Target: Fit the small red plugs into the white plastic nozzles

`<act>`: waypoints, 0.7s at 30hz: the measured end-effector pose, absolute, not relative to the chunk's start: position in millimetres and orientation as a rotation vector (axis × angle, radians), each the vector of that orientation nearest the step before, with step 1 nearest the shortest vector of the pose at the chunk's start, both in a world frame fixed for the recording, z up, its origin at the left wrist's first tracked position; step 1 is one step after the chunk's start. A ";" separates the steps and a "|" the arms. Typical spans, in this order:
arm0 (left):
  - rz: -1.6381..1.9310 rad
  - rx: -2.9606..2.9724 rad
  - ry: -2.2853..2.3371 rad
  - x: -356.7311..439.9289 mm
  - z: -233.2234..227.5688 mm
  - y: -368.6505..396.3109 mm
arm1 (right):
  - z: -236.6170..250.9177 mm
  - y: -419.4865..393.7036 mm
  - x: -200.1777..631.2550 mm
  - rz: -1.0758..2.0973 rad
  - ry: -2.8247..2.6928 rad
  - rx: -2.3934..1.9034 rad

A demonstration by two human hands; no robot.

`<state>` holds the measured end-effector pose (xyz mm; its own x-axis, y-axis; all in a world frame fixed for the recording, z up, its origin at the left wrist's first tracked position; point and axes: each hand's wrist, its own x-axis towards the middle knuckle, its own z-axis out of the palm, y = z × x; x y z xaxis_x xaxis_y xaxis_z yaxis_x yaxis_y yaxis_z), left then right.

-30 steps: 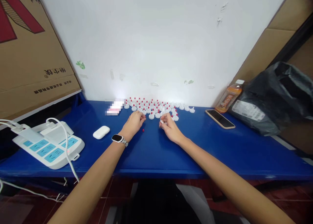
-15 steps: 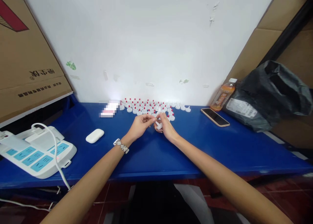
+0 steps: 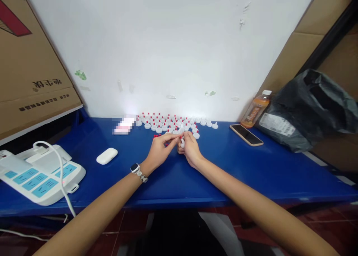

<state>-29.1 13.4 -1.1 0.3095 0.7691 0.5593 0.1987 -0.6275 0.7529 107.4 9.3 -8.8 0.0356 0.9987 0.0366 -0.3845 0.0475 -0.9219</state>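
My right hand [image 3: 191, 147] is closed around a white nozzle cap [image 3: 182, 144], its pointed spout up. The fingers of my left hand [image 3: 161, 148] are pinched together at that spout, on a small red tip cap [image 3: 181, 137]. Both hands touch or nearly touch there, low over the table. Behind them stand many white nozzle caps [image 3: 147, 126], most of them topped with red tips. Several loose red tip caps [image 3: 157, 135] lie just beyond my left hand, which partly covers them.
On the blue table [image 3: 212, 166] are a power strip [image 3: 41, 179] with a cable and a white earbud case [image 3: 107, 156] at left. A phone [image 3: 246, 135], an orange drink bottle [image 3: 256, 108] and a dark plastic bag [image 3: 307, 107] sit at right. A white wall rises behind.
My left hand has rolled over, and its fingers now reach the nozzle cap in my right hand. A red tip shows there, and loose red caps have come into view.
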 end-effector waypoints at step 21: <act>1.123 1.756 0.795 -52.0 0.7 36.4 | -4.7 3.7 128.5 0.950 -1.624 -1.057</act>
<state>-52.0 36.4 0.7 0.3866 0.8501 0.3576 0.0551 -0.4084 0.9111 128.5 3.7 -4.7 -0.1816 0.9392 0.2913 0.2066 0.3261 -0.9225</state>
